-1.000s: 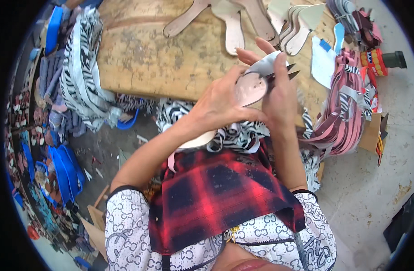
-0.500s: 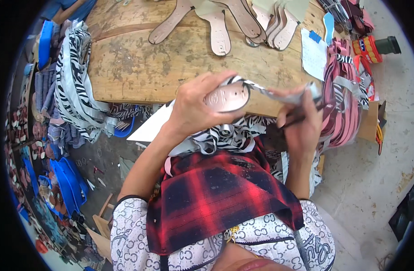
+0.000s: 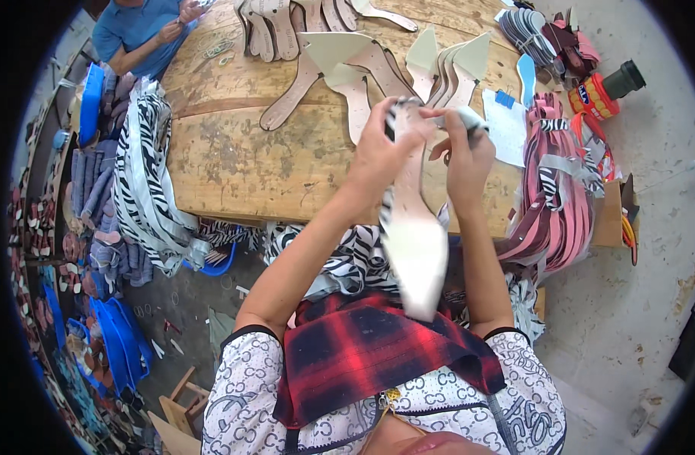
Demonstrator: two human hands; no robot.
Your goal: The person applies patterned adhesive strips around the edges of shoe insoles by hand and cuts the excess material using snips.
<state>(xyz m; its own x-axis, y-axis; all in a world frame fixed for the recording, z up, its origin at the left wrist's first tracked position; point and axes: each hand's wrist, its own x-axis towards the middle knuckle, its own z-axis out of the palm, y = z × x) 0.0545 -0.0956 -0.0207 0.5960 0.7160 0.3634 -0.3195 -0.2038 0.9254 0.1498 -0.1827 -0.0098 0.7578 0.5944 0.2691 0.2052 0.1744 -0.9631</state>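
A pink shoe insole (image 3: 412, 189) with a white pointed toe hangs over the front edge of the table, toe toward me. My left hand (image 3: 384, 152) is closed on its heel end. Zebra-striped trim (image 3: 393, 121) runs along the left edge and round the heel. At the heel's right side my right hand (image 3: 469, 148) is closed on the trim's pale end (image 3: 469, 117); blur hides the exact hold. Bunched zebra strips (image 3: 347, 258) lie at my lap, over a red and black plaid apron (image 3: 385, 349).
More insoles (image 3: 355, 98) fan out across the wooden table (image 3: 234, 167). Zebra strips (image 3: 139, 174) hang at its left corner, pink strips (image 3: 556, 197) at its right. A written paper sheet (image 3: 503, 125) and a red jar (image 3: 592, 97) lie right. A co-worker (image 3: 139, 38) is far left.
Both hands have moved up and away from me, and the right has come close to the left. The insole has turned, its white toe now pointing at me. The view shows more of the table.
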